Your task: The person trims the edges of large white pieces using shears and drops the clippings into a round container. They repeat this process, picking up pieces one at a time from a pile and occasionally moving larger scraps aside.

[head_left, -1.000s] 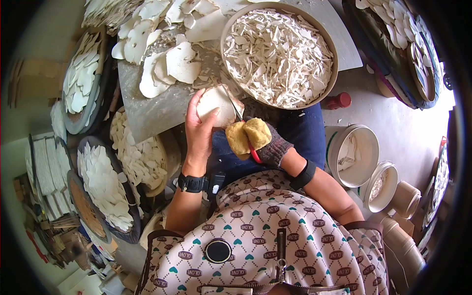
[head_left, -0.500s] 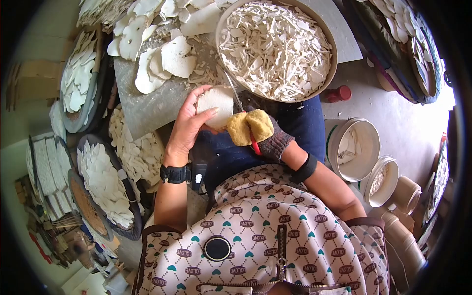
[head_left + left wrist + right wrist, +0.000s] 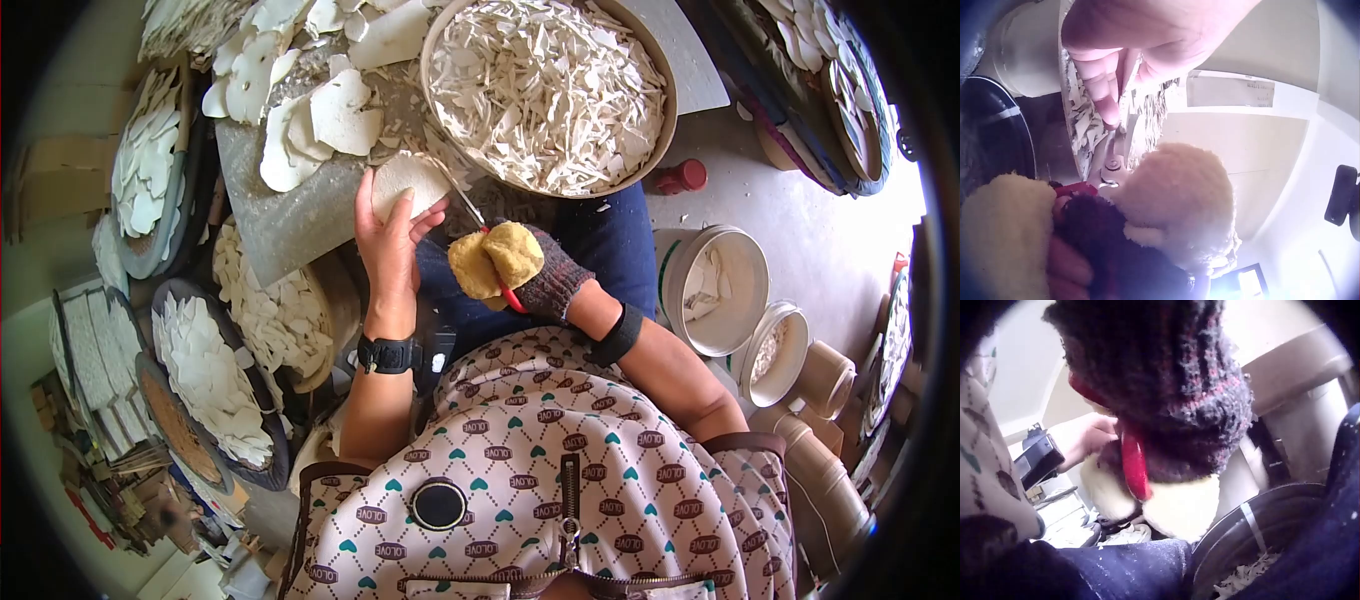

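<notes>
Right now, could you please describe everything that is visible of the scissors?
The scissors have grey, metal-looking blades, a round pivot and glossy red handles. The gloved right hand grips the handles, and soft-looking yellow padding beside them hides part of them. The blades point forward and left, beside the white piece in the left hand; whether they touch it, I cannot tell.

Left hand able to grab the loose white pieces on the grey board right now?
Probably not: the left hand is already holding a white slice. Otherwise the white pieces lie close by, in the open.
</notes>
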Available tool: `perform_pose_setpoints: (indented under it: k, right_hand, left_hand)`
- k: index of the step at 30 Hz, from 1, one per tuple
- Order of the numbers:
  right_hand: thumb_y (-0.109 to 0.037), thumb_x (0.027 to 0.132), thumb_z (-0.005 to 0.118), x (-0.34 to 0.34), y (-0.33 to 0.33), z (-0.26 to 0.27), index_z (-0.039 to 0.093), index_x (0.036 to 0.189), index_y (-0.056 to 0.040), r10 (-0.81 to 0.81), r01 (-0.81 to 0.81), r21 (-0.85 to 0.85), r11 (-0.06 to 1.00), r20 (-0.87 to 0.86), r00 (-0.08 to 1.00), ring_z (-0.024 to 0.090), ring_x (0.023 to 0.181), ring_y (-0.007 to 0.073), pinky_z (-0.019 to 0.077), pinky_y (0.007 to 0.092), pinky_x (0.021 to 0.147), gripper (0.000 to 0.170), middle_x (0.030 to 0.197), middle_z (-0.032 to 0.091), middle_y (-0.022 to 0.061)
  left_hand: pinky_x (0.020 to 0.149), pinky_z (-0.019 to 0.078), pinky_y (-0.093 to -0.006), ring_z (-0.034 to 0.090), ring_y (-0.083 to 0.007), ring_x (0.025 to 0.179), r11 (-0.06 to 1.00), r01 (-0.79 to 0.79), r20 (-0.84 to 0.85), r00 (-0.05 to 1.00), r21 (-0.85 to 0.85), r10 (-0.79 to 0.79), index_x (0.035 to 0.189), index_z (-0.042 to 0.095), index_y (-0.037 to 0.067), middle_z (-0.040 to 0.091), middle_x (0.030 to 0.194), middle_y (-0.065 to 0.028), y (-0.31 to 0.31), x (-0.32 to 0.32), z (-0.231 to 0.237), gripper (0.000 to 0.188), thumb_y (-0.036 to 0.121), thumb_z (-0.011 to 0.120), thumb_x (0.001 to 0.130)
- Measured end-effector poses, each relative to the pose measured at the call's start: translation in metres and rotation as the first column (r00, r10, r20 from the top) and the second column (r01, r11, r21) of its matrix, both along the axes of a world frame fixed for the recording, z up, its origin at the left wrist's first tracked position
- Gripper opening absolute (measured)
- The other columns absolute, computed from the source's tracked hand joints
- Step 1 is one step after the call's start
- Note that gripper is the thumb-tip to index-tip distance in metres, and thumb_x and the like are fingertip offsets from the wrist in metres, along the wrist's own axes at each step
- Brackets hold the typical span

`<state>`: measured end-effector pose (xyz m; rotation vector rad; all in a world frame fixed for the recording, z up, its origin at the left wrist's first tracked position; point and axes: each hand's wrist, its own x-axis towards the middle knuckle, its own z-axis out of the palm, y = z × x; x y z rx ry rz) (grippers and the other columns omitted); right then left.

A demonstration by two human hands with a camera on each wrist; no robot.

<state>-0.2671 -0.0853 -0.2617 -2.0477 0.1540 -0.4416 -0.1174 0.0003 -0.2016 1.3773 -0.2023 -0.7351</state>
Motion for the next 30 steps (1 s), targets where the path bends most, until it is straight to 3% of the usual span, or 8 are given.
perform_pose_setpoints:
  k: [4, 7, 10, 16, 19, 21, 25, 30]
  right_hand:
    - [-0.029, 0.063, 0.069, 0.0, -0.002, 0.013, 0.057, 0.09, -0.0096, -0.003, 0.007, -0.097, 0.995, 0.04, 0.999, 0.059, 0.079, 0.0293, 0.0491, 0.0346, 0.07, 0.035, 0.084, 0.06, 0.0104]
    - [-0.028, 0.064, 0.069, -0.001, -0.001, 0.008, 0.057, 0.09, -0.0086, 0.066, -0.041, 0.265, 0.963, -0.088, 0.994, 0.059, 0.079, 0.0291, 0.049, 0.0349, 0.071, 0.034, 0.084, 0.06, 0.0104]
    - [-0.028, 0.064, 0.068, 0.0, -0.014, 0.012, 0.058, 0.09, -0.0085, 0.027, -0.04, -0.29, 0.956, -0.051, 0.998, 0.059, 0.079, 0.0292, 0.0492, 0.0352, 0.07, 0.034, 0.085, 0.06, 0.0105]
    - [-0.027, 0.064, 0.067, -0.002, -0.01, 0.023, 0.059, 0.089, -0.0091, 0.006, -0.007, -0.01, 1.0, -0.088, 0.996, 0.059, 0.078, 0.0294, 0.0496, 0.0354, 0.068, 0.032, 0.083, 0.061, 0.0105]
    - [-0.026, 0.065, 0.067, -0.001, -0.009, 0.02, 0.059, 0.088, -0.0085, 0.018, -0.021, -0.137, 0.99, -0.026, 0.999, 0.059, 0.077, 0.0299, 0.0496, 0.0352, 0.067, 0.03, 0.08, 0.061, 0.0103]
    - [-0.025, 0.064, 0.067, 0.0, -0.008, 0.015, 0.059, 0.088, -0.0084, 0.11, -0.09, 0.222, 0.971, -0.078, 0.991, 0.059, 0.076, 0.0303, 0.0494, 0.0354, 0.067, 0.03, 0.08, 0.061, 0.0105]
    - [-0.024, 0.065, 0.067, -0.001, -0.012, 0.015, 0.059, 0.087, -0.0078, 0.071, -0.069, 0.021, 0.997, -0.074, 0.995, 0.059, 0.076, 0.0308, 0.049, 0.0362, 0.066, 0.028, 0.081, 0.061, 0.0116]
    - [-0.023, 0.067, 0.065, -0.005, -0.004, 0.011, 0.059, 0.086, -0.0084, 0.084, -0.046, 0.275, 0.96, -0.13, 0.988, 0.059, 0.075, 0.0305, 0.0488, 0.0363, 0.065, 0.024, 0.079, 0.061, 0.0116]
  left_hand:
    - [0.062, 0.0529, -0.0284, 0.063, -0.0264, 0.077, 1.0, 0.013, 0.022, 1.0, 0.015, -0.013, 0.132, 0.025, 0.003, 0.055, 0.105, -0.0188, -0.001, 0.006, -0.001, 0.054, 0.005, 0.05, 0.084]
    - [0.061, 0.0532, -0.0273, 0.064, -0.0251, 0.074, 0.997, 0.053, 0.056, 0.997, 0.054, -0.056, 0.132, 0.025, 0.003, 0.056, 0.103, -0.0178, -0.002, 0.01, 0.002, 0.054, 0.004, 0.05, 0.084]
    - [0.056, 0.0537, -0.026, 0.064, -0.0259, 0.069, 0.988, 0.147, -0.008, 0.989, 0.056, -0.146, 0.132, 0.022, 0.001, 0.056, 0.1, -0.0185, -0.003, 0.007, 0.01, 0.055, 0.001, 0.048, 0.084]
    - [0.06, 0.0539, -0.0268, 0.062, -0.0222, 0.08, 0.995, 0.069, 0.112, 0.991, 0.077, -0.077, 0.13, 0.029, 0.001, 0.055, 0.106, -0.0153, -0.002, 0.009, 0.001, 0.051, 0.004, 0.05, 0.084]
    - [0.06, 0.0541, -0.0266, 0.061, -0.02, 0.082, 0.997, 0.038, 0.122, 0.992, 0.061, -0.045, 0.128, 0.032, 0.001, 0.055, 0.107, -0.0138, -0.001, 0.008, -0.005, 0.049, 0.004, 0.051, 0.082]
    - [0.06, 0.0541, -0.0262, 0.061, -0.0189, 0.081, 0.99, 0.114, 0.142, 0.982, 0.085, -0.126, 0.127, 0.034, 0.001, 0.055, 0.106, -0.0129, 0.001, 0.014, -0.003, 0.049, 0.004, 0.052, 0.082]
    - [0.059, 0.054, -0.0254, 0.061, -0.017, 0.081, 0.964, 0.226, 0.085, 0.967, 0.141, -0.24, 0.125, 0.037, 0.0, 0.055, 0.105, -0.0119, 0.002, 0.011, 0.012, 0.047, 0.004, 0.052, 0.081]
    - [0.057, 0.0543, -0.0249, 0.06, -0.0155, 0.082, 0.944, 0.275, 0.022, 0.959, 0.182, -0.283, 0.125, 0.038, -0.001, 0.053, 0.108, -0.0119, 0.005, 0.019, 0.008, 0.048, 0.003, 0.054, 0.08]
